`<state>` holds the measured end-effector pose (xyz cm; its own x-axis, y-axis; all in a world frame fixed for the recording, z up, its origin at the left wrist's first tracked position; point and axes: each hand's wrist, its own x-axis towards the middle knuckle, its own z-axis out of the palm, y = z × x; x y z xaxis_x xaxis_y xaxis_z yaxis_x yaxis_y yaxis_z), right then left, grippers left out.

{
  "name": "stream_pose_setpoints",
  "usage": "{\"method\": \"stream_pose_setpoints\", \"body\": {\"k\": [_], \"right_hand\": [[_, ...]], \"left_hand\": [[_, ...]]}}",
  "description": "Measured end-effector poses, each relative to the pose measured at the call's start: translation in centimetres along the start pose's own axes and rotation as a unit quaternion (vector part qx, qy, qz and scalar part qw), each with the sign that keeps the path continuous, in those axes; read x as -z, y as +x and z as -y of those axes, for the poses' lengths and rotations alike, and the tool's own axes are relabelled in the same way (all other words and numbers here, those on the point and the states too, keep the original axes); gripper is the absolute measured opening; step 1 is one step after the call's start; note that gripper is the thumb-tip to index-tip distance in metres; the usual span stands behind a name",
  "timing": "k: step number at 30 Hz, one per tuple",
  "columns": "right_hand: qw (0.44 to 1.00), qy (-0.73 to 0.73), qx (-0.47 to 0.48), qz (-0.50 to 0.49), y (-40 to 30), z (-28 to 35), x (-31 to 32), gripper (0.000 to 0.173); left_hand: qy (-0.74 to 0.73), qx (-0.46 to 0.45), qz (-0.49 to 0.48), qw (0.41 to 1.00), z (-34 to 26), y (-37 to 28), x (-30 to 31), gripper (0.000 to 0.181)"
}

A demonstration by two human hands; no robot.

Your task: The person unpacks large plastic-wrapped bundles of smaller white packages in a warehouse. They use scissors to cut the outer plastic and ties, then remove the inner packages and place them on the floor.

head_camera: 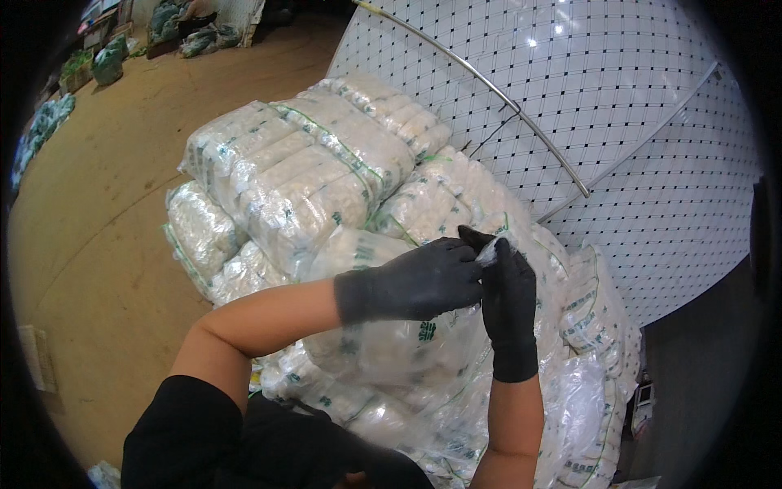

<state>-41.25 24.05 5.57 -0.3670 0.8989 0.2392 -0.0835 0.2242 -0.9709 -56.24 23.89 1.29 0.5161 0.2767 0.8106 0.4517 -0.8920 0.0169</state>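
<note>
My left hand [418, 282], in a black glove, comes across from the left with its fingers curled. My right hand [510, 299], also gloved in black, is upright against its fingertips. Between them the fingers pinch a gathered bit of clear film [489, 252]. It looks like the edge of the large clear plastic bag [391, 351] with green print that hangs below my left wrist. What is inside this bag is hard to make out. Behind it lies a bulky clear bale [299, 165] of pale, wrapped packs, tied with green twine.
More twine-tied bales [583, 305] are piled around and below. A white tiled wall panel [464, 55] with a metal rail [489, 82] rises at the right. On the brown floor [104, 202], green sacks [109, 61] stand far left, near a seated person [197, 13].
</note>
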Motion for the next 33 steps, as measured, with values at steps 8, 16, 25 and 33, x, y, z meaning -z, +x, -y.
{"method": "stream_pose_setpoints", "body": {"k": [8,16,25,33], "right_hand": [[0.811,0.525,-0.203,-0.161,5.4,-8.0,2.8,0.014],[0.872,0.374,-0.263,-0.175,6.5,-13.9,7.3,0.027],[0.973,0.005,-0.179,0.142,2.5,-5.2,4.5,0.034],[0.970,0.029,-0.240,0.036,-0.5,-1.3,2.3,0.013]], "left_hand": [[-0.121,0.109,-0.042,0.986,-1.3,-3.9,-0.3,0.024],[-0.293,0.258,-0.073,0.918,-5.8,-10.1,0.9,0.014],[-0.410,0.285,-0.129,0.857,-2.8,-6.1,2.9,0.027],[-0.562,0.366,0.102,0.734,-0.2,-2.4,-1.0,0.046]]}}
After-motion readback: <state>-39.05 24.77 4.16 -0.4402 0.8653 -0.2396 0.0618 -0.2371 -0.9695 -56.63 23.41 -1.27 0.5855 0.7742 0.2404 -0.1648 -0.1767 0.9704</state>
